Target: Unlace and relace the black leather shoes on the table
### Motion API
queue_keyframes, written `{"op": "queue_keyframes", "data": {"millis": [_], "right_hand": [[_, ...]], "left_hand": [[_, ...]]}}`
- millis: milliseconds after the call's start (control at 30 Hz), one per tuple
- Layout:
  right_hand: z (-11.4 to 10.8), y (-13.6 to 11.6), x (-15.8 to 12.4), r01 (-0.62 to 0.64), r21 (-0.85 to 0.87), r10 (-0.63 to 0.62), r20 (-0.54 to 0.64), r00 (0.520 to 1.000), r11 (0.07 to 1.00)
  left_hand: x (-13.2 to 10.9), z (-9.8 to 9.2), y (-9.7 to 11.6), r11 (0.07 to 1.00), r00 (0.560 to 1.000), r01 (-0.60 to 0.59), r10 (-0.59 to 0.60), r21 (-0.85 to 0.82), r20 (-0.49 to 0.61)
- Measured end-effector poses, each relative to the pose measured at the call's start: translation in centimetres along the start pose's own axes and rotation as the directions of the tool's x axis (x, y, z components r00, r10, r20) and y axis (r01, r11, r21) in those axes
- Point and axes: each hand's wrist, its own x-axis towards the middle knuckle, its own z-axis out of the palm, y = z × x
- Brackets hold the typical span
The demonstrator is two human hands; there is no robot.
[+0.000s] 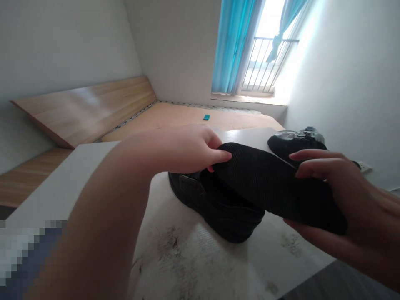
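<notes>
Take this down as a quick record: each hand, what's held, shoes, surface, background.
Left hand: pinches one end of a long, flat, black textured insole
Right hand: grips the insole's other end
Insole position: overlaps the opening of a black shoe in view; contact unclear
Farther back: grey-and-black shoe, partly hidden by the right hand
Surface: white tabletop with dark smudges
Background: teal curtain beside a barred window

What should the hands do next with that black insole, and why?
Maybe the left hand could guide its end of the insole down into the black shoe, because that end looks close to the shoe's opening and the right hand is holding the other end.
</notes>
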Motion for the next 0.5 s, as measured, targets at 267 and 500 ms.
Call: {"op": "queue_keyframes", "data": {"millis": [267, 500], "right_hand": [[-0.2, -0.2, 0.3, 0.06, 0.14, -0.102, 0.318, 0.942, 0.988], [-0.8, 0.6, -0.3, 0.056, 0.04, -0.063, 0.206, 0.977, 0.998]], "left_hand": [[0.1, -0.2, -1.4, 0.999, 0.999, 0.037, -0.038, 0.034, 0.028], [0.3, 0.2, -0.5, 0.99, 0.986, 0.109, -0.12, 0.091, 0.12]]}}
